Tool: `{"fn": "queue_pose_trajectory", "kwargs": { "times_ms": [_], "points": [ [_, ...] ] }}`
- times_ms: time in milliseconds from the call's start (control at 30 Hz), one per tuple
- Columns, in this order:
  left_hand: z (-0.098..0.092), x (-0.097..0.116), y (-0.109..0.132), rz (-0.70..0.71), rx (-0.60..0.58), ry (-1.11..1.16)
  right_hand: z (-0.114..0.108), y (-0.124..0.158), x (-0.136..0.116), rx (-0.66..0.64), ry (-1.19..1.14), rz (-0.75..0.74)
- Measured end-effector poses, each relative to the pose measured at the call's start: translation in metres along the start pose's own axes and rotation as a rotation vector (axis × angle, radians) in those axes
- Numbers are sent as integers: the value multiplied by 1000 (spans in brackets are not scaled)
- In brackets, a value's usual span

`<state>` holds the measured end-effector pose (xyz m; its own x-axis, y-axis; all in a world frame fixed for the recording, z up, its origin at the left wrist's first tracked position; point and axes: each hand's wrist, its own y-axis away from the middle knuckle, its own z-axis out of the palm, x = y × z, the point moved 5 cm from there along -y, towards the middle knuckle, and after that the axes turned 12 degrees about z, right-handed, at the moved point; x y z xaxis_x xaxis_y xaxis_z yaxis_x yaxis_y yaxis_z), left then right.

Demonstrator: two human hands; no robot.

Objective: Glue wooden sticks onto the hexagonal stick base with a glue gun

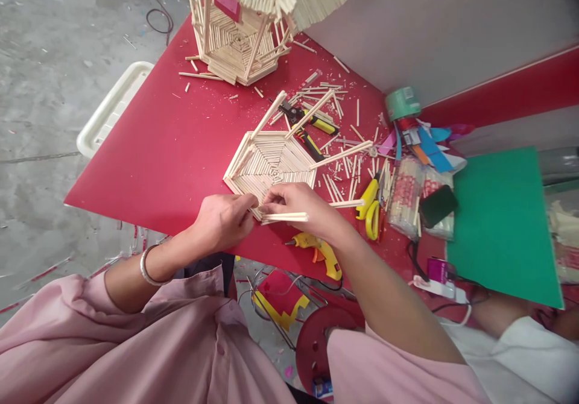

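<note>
A single view is given, taken from a camera worn on the person's head. The scene is looked at forward and steeply downward, so that the person's own pink sleeves (136,344) are seen along the bottom edge. The red tabletop (172,151) is viewed from close by. The left hand (221,220) and the right hand (301,208), closed on a stick bundle (284,217), are framed near the middle. The grey floor (45,90) is taken in at the left.
</note>
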<state>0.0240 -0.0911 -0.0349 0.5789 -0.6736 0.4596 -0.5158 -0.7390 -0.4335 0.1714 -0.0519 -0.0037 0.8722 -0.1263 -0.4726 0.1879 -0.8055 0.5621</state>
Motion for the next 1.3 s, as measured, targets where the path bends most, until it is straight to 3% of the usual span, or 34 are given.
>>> {"fn": "queue_pose_trajectory", "kwargs": {
  "times_ms": [367,1067,1300],
  "points": [
    [-2,1,2,40,50,42,-3,1,-5,-86,72,78],
    [0,-1,-1,-36,-39,25,0,-4,4,-163,23,212],
    [-1,-1,-1,-56,-40,54,-2,-3,5,-113,45,281]
  ]
}}
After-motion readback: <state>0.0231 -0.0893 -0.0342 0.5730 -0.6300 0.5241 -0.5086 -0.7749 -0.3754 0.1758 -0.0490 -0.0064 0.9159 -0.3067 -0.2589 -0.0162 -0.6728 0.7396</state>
